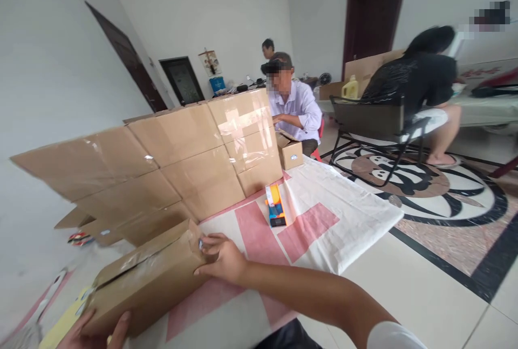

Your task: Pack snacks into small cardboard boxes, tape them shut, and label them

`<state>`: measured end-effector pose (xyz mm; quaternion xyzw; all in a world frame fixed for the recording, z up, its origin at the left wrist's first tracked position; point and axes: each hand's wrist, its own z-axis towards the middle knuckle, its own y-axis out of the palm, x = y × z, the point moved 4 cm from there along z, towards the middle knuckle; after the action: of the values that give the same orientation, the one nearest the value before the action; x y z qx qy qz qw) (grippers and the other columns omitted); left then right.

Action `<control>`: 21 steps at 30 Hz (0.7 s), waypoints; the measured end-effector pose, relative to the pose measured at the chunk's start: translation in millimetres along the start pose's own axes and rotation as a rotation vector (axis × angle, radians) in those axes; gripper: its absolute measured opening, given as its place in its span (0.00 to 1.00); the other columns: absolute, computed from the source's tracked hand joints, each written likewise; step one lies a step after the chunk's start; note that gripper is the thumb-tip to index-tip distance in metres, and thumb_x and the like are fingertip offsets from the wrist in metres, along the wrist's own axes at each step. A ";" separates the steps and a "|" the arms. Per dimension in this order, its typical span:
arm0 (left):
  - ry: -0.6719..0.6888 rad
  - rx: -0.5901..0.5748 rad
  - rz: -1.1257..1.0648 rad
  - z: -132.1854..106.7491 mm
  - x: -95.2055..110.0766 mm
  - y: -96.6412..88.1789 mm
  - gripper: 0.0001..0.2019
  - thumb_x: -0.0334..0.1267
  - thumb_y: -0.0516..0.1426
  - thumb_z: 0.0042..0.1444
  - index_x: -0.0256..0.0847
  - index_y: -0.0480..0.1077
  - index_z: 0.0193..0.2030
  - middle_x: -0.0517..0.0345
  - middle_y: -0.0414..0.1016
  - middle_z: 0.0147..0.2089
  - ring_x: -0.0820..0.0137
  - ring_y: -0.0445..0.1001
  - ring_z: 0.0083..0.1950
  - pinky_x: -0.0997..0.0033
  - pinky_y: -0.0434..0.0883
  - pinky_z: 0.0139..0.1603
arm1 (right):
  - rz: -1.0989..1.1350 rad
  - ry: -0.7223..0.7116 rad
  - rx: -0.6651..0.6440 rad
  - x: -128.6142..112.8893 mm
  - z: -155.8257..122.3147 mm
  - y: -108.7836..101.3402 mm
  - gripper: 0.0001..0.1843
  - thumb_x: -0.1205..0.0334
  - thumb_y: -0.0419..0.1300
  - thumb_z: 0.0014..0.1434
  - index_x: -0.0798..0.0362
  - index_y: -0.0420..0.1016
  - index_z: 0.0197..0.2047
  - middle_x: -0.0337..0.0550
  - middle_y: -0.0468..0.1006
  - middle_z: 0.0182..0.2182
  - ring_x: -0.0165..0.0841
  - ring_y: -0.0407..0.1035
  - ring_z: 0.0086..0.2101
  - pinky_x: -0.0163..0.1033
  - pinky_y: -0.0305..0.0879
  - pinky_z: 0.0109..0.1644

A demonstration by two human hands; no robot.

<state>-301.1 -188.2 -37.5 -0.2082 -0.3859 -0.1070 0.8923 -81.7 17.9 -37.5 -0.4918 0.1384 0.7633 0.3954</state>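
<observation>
A long brown cardboard box (148,279) lies at a slant on the near left of the table, its top flaps meeting along a dark gap. My left hand (97,332) grips its near left end, partly cut off by the bottom of the view. Around the right end, my right hand (224,258) is closed, thumb low on the side and fingers over the end. Behind the box rises a wall of stacked, taped cardboard boxes (198,157). A small orange, blue and white item (275,206) stands on the cloth to the right of my right hand.
The table wears a white and pink cloth (352,219). Across it sits a person in a light shirt (297,106), beside a smaller carton (292,154). At right another person (413,79) sits on a black folding chair (370,117). A white-handled tool (52,292) lies far left.
</observation>
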 end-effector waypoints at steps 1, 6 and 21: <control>-0.072 0.036 -0.003 1.2 6.4 -0.9 0.36 0.56 0.67 0.47 0.46 0.61 0.60 0.49 0.67 0.55 0.38 0.64 0.68 0.28 0.64 0.68 | -0.015 0.023 0.018 -2.7 -1.9 -2.9 0.24 0.51 0.81 0.41 0.49 0.85 0.42 0.47 0.79 0.58 0.45 0.67 0.63 0.48 0.59 0.72; -0.132 0.006 0.118 14.3 37.5 -12.5 0.24 0.59 0.56 0.59 0.44 0.60 0.51 0.43 0.66 0.59 0.47 0.66 0.69 0.44 0.70 0.66 | -0.082 0.084 -0.014 -11.5 -1.3 -13.6 0.44 0.52 0.78 0.47 0.52 0.73 0.66 0.57 0.58 0.73 0.48 0.52 0.72 0.57 0.50 0.76; 0.323 -0.536 0.724 55.9 114.0 9.0 0.22 0.47 0.47 0.72 0.48 0.68 0.67 0.54 0.71 0.69 0.58 0.68 0.71 0.47 0.52 0.75 | -0.061 0.056 -0.280 -22.4 2.5 -3.5 0.63 0.55 0.71 0.57 0.42 0.31 0.80 0.47 0.33 0.78 0.43 0.32 0.76 0.56 0.39 0.79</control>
<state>-256.5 -158.2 77.9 -0.5327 -0.1039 0.0838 0.8357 -76.2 11.2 -16.4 -0.5671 0.0267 0.7489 0.3419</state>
